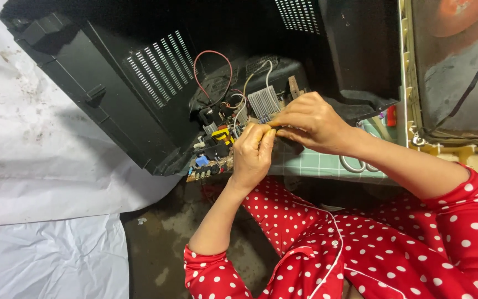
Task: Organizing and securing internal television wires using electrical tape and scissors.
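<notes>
While both hands work over the circuit board (pixel 217 145), the left hand (pixel 252 155) has its fingers curled narrow, pinching something small and thin at the board's near edge, too small to identify. The right hand (pixel 312 123) has its fingertips closed tight on the same spot from the other side, thumb and forefinger pressed together, so the two hands touch at the tips. The board sits half out of the black plastic casing (pixel 117 88), which lies tilted on the white sheet (pixel 40 166), board edge overhanging toward the person's lap. On the board: a ribbed silver heatsink (pixel 263 101) just behind the fingers, a yellow component (pixel 221 133), a blue one (pixel 201 161). A red wire (pixel 212 53) loops up from the board into the casing, white wires beside it. Scissors (pixel 354 164) lie on the green gridded mat (pixel 311 160) under the right wrist. A glass picture tube (pixel 460 66) stands at far right

Risks, as judgement: the board hangs by its wires, so a hard pull at the pinch point could tear the red or white leads off. Fingers are right beside the heatsink fins and solder points, so a slip could scratch skin. The board is unsupported at the near edge and could flex or crack under pressure. The scissor tips sit near the forearm, an awkward spot if the arm drops
</notes>
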